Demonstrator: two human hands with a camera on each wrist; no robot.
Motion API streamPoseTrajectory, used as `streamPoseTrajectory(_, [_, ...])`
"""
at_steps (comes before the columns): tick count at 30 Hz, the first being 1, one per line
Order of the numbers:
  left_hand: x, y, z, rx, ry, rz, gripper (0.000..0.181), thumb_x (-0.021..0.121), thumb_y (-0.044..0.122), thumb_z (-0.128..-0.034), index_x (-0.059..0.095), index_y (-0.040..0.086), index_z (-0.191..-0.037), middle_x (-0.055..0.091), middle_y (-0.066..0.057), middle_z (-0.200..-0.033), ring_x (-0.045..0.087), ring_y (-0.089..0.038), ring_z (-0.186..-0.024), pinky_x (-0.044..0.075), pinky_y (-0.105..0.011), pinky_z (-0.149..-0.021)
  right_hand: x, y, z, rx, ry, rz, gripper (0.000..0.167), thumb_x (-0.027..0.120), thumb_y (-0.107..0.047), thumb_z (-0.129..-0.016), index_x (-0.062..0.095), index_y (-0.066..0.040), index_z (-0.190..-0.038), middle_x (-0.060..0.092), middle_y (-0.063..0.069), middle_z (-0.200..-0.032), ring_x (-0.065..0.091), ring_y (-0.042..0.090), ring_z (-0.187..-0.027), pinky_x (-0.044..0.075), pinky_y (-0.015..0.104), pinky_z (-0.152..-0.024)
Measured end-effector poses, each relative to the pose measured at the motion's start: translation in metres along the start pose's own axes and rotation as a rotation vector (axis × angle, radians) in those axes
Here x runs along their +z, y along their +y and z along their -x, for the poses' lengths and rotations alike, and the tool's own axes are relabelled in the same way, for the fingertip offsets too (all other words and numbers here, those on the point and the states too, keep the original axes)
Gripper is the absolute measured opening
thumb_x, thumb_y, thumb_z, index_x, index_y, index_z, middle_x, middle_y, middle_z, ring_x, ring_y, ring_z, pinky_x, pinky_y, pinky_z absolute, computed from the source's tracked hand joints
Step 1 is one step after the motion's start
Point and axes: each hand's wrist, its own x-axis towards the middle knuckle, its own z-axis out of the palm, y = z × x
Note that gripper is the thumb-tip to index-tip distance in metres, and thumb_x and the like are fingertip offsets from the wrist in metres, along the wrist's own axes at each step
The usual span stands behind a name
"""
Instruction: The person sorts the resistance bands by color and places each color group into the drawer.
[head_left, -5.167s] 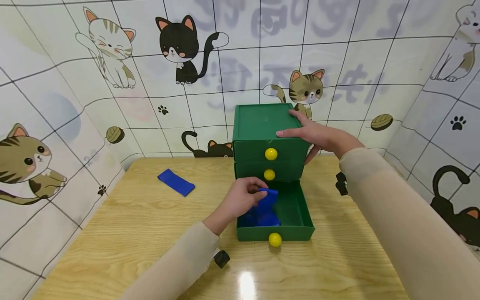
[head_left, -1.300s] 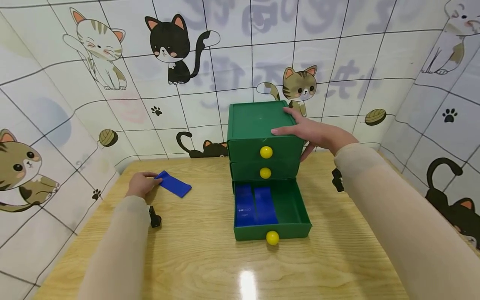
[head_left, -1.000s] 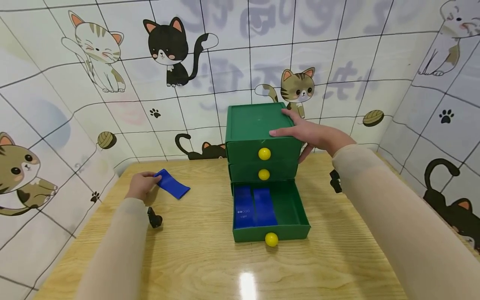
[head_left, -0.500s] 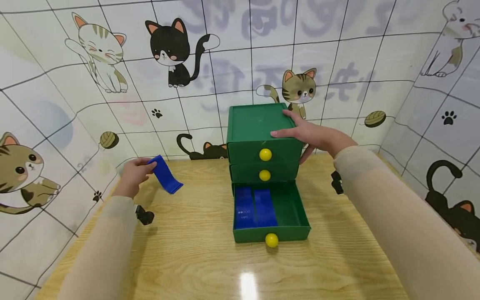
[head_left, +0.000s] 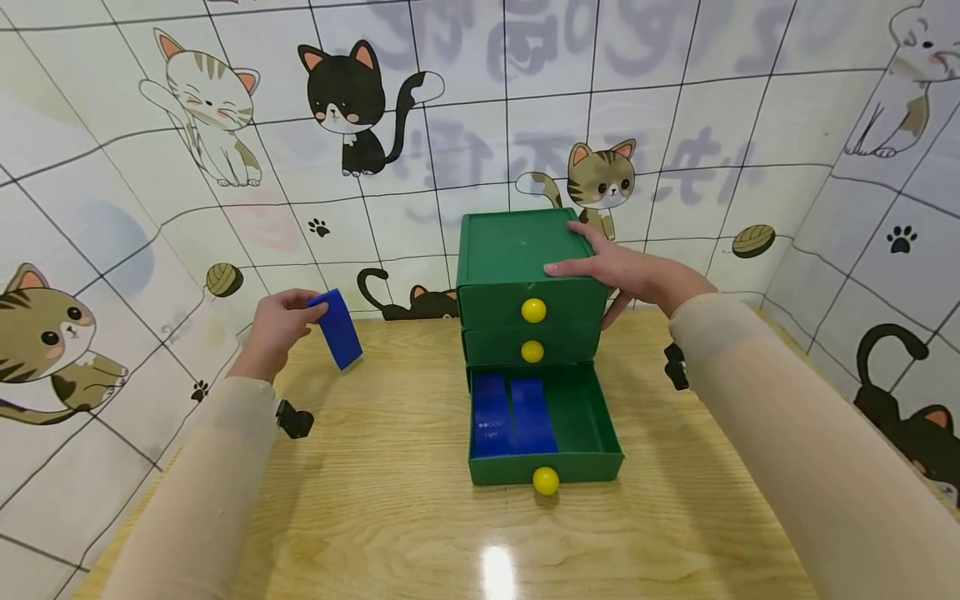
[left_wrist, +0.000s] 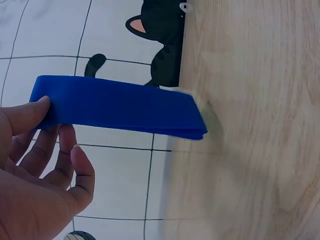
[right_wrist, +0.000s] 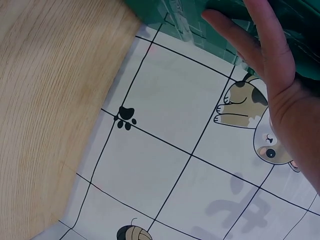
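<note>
My left hand (head_left: 277, 325) pinches one end of a blue resistance band (head_left: 341, 332) between thumb and fingers. In the left wrist view the band (left_wrist: 120, 106) stretches away from the fingertips as a flat loop, its far end over the table. My right hand (head_left: 618, 265) rests with spread fingers on the top right edge of a green drawer cabinet (head_left: 517, 246). The cabinet's bottom drawer (head_left: 585, 408) is pulled out. Two blue bands lie side by side in its left part, a printed one (head_left: 491, 417) and a plain one (head_left: 532, 417).
Two closed drawers with yellow knobs (head_left: 533, 311) sit above the open one. The wooden table (head_left: 360, 500) backs onto a cat-patterned wall covering (head_left: 465, 100), which also runs along both sides.
My left hand moved from the drawer to the band on the table, took its end and lifted it. The plain band now lies flat in the drawer. My right hand stays on the cabinet.
</note>
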Motion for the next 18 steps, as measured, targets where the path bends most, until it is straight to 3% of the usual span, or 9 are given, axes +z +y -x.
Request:
streamPoseTrajectory(4, [0.004,0.01,0.003,0.033,0.001,-0.025,0.047,0.064,0.031,-0.1082,0.057,0.005,-0.147,0.062,-0.009,-0.136,0.06,-0.024,-0.122,0.051,-0.043,-0.112,0.0,0.001,0.0,-0.006,-0.002,0.017,0.114,0.069,-0.069,-0.093,-0.016,-0.049,-0.166,-0.013,0.011,-0.18,0.032,0.052,-0.156,0.065,0.056,-0.075])
streamPoseTrajectory(9, [0.011,0.025,0.007,0.083,0.003,-0.057,0.042,0.065,0.03,-0.1077,0.061,0.005,-0.141,0.065,-0.009,-0.131,0.061,-0.023,-0.119,0.051,-0.032,-0.099,-0.001,0.0,0.003,-0.008,-0.002,0.032,0.113,0.068,-0.07,-0.094,-0.017,-0.05,-0.166,-0.015,0.009,-0.18,0.033,0.052,-0.156,0.065,0.056,-0.077])
streamPoseTrajectory(18, [0.029,0.058,0.026,0.154,-0.017,-0.038,0.036,0.069,0.028,-0.1055,0.066,0.006,-0.134,0.07,-0.008,-0.123,0.063,-0.02,-0.112,0.05,-0.031,-0.094,0.001,0.001,0.001,-0.011,-0.005,0.031,0.114,0.068,-0.071,-0.093,-0.017,-0.05,-0.165,-0.017,0.009,-0.18,0.03,0.053,-0.157,0.066,0.055,-0.076])
